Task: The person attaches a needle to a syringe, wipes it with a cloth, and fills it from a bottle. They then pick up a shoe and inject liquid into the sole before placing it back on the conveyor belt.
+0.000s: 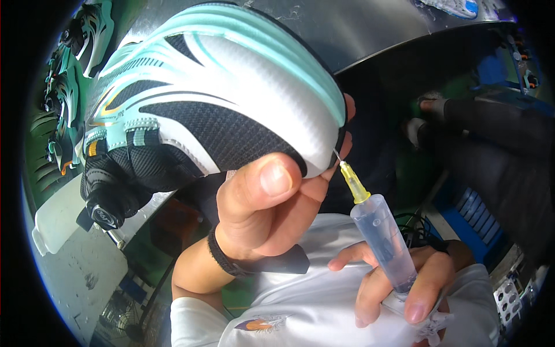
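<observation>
My left hand (260, 208) grips a sneaker (254, 69) by its toe end, thumb on the near side and fingertips showing round the far edge. The shoe is tilted on its side, with a white and mint sole, a black knit upper and a black round dial at the lower left. Between the fingers of my right hand (430, 277) is a clear plastic syringe (384, 237) with a yellow needle hub. Its thin needle points up at the shoe's toe edge; whether the tip touches cannot be told. Some crumpled whitish material (433, 328) lies by the right hand.
Several similar sneakers (68, 92) stand along the far left. A grey metal tabletop (370, 26) spans the back. At the left is a translucent white plastic container (60, 217). Another person's dark-clothed legs (491, 133) and a blue crate (471, 211) are at the right.
</observation>
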Tool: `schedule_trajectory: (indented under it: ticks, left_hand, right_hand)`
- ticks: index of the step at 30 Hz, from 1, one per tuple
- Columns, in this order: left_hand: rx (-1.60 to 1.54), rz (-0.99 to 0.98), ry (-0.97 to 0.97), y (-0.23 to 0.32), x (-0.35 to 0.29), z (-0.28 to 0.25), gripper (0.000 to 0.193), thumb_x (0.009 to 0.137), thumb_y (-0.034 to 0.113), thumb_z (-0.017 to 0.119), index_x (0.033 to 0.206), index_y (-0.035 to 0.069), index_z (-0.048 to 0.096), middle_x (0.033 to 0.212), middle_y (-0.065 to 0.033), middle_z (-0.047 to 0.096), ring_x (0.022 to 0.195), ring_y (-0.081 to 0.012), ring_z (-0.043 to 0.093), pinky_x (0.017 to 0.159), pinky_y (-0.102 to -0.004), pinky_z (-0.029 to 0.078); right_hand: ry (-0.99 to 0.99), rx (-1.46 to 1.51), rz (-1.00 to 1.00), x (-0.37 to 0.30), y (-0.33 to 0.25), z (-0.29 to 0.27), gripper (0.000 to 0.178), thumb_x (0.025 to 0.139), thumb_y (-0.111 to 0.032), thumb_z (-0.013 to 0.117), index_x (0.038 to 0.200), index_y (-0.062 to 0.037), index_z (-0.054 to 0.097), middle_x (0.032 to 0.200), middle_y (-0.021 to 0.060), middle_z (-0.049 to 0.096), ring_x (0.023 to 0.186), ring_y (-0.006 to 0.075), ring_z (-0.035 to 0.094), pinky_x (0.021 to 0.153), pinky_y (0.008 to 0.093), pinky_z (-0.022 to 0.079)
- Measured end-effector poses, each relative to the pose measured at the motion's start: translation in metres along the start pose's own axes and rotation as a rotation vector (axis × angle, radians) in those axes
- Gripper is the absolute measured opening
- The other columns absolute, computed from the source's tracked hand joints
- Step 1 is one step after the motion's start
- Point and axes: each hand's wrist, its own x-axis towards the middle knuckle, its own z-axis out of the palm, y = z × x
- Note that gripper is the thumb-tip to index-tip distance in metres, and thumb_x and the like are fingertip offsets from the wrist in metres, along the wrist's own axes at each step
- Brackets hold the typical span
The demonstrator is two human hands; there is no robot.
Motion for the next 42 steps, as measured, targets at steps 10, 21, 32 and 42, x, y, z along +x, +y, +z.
schedule_trajectory:
  ticks: [10,21,32,42]
  left_hand:
    - [-0.054,0.071,0.117,0.004,0.015,0.028,0.042,0.089,0.026,0.058,0.125,0.005,0.049,0.127,-0.0125,0.052,0.128,-0.0261,0.039,0.104,-0.0386,0.039]
    - [-0.01,0.048,0.384,0.011,0.023,0.062,0.047,0.094,0.034,0.047,0.126,-0.001,0.044,0.119,-0.0154,0.057,0.122,-0.0267,0.045,0.09,-0.0331,0.052]
    - [0.017,0.031,0.496,0.016,0.016,0.065,0.047,0.092,0.034,0.05,0.121,-0.003,0.047,0.113,-0.0143,0.06,0.115,-0.0261,0.053,0.083,-0.0293,0.056]
    - [0.085,0.088,0.524,0.065,0.011,0.083,0.033,0.087,0.023,0.06,0.111,0.002,0.054,0.106,-0.0087,0.063,0.101,-0.0224,0.06,0.08,-0.0299,0.052]
  right_hand:
    - [0.063,-0.57,-0.316,0.013,0.036,-0.012,0.042,0.087,-0.04,0.055,0.111,-0.0057,0.048,0.092,0.0118,0.056,0.075,0.0235,0.058,0.09,0.0565,0.032]
    - [0.078,-0.827,-0.378,0.017,0.035,-0.02,0.042,0.078,-0.029,0.062,0.112,-0.0081,0.05,0.08,0.0098,0.053,0.067,0.0224,0.054,0.089,0.059,0.033]
    - [0.057,-0.94,-0.359,0.02,0.038,-0.018,0.051,0.068,-0.024,0.07,0.112,-0.0093,0.049,0.079,0.0074,0.053,0.067,0.0217,0.054,0.091,0.0593,0.031]
    - [-0.053,-0.853,-0.269,0.041,0.004,-0.005,0.067,0.061,-0.027,0.074,0.118,-0.0067,0.044,0.097,0.0137,0.053,0.088,0.0283,0.052,0.09,0.0494,0.033]
